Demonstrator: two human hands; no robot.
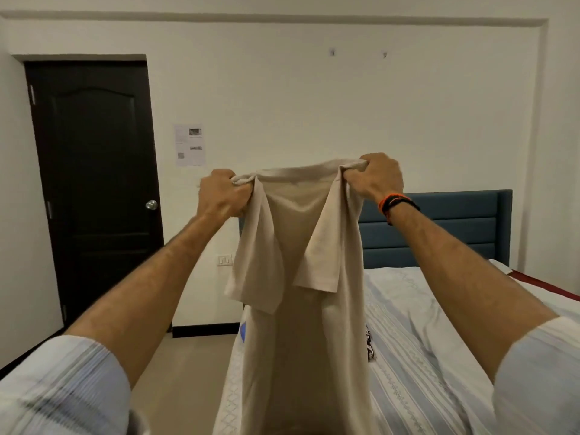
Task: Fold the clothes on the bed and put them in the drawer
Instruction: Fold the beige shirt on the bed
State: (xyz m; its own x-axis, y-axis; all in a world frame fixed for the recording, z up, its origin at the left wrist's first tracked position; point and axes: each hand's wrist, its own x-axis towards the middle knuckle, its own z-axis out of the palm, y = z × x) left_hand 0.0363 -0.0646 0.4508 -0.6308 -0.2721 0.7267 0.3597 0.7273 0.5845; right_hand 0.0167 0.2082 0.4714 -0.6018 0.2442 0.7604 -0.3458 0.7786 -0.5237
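Note:
A beige T-shirt (298, 324) hangs in the air in front of me, held up by its shoulders. My left hand (222, 194) grips the left shoulder in a fist. My right hand (378, 177) grips the right shoulder the same way, a little higher. Both short sleeves fall forward over the body of the shirt. Its lower part hangs down past the frame's bottom edge, over the bed's left side. A small dark patterned piece of cloth (370, 343) peeks out on the bed behind the shirt. No drawer is in view.
The bed (439, 356) with a pale blue striped cover fills the right side, with a blue padded headboard (455, 227) against the wall. A dark closed door (94, 183) stands at the left. Tiled floor (194, 365) lies between door and bed.

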